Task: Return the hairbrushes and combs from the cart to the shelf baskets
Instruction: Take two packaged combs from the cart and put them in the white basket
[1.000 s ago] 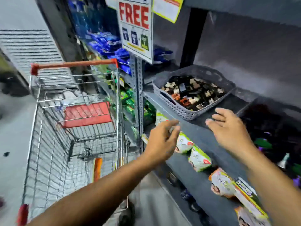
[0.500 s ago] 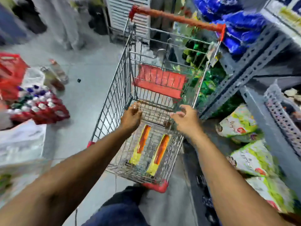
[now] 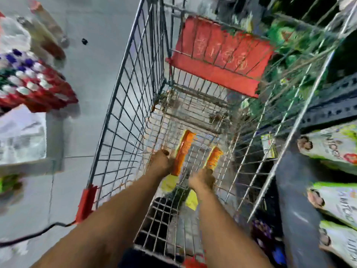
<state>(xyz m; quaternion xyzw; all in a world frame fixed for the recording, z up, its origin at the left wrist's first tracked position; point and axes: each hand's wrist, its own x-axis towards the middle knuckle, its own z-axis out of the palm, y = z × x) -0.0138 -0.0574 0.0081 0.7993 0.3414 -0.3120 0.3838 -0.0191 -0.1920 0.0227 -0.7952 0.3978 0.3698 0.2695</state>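
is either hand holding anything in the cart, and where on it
Each hand meets a packaged orange comb's lower end: left hand, right hand. Closed grips cannot be told.

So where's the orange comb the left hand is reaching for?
The left orange packaged comb lies on the wire cart floor, beside the left hand, left of a second orange comb.

Cart open from above, walled on all sides

The cart [image 3: 123, 105] is enclosed by wire walls left and right, and its far end is blocked by a red seat flap [image 3: 218, 62]. Entry is left only from the top. The floor inside is partly taken by two orange combs [image 3: 182, 151], and shelving [image 3: 328, 109] crowds the right side.
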